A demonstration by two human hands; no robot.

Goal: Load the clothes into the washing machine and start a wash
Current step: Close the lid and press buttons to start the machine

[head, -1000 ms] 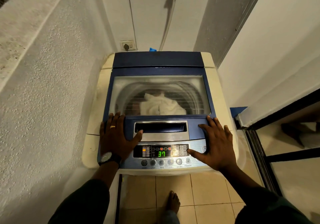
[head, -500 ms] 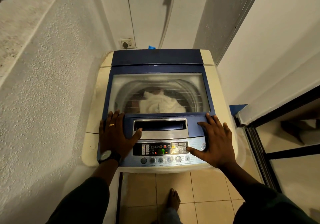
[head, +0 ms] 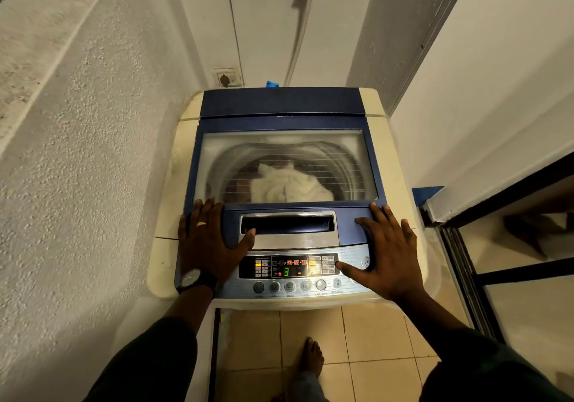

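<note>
1. Far to the left of your left hand, one rough white wall (head: 77,153) runs alongside the machine.
2. Your left hand (head: 208,243) lies flat, fingers straight and close together, on the front left corner of the closed blue lid (head: 279,102) of one top-loading washing machine (head: 172,190). Its thumb stretches right and touches the left end of the lid's one handle recess (head: 289,224). You wear one gold ring (head: 201,224) and one wristwatch (head: 194,279) on this hand and wrist.
3. Well beyond that hand's fingertips, one wall socket (head: 227,77) sits above the machine's back edge.
4. Between your two hands and just past your fingertips, one heap of white clothes (head: 292,185) lies in the drum, seen through the lid's window.
5. Between your two thumbs, one control panel (head: 289,266) is lit and shows a single green digit, 3. Nearer you, six round buttons (head: 289,286) show in one row.
6. Below your hands, one bare foot (head: 310,358) stands on the tiled floor (head: 372,333).
7. Your right hand (head: 388,255) lies flat on the lid's front right corner, fingers spread wide, gripping nothing. Its thumb tip touches the panel's right end.
8. To the right of that hand stands one dark door frame (head: 466,277).
</note>
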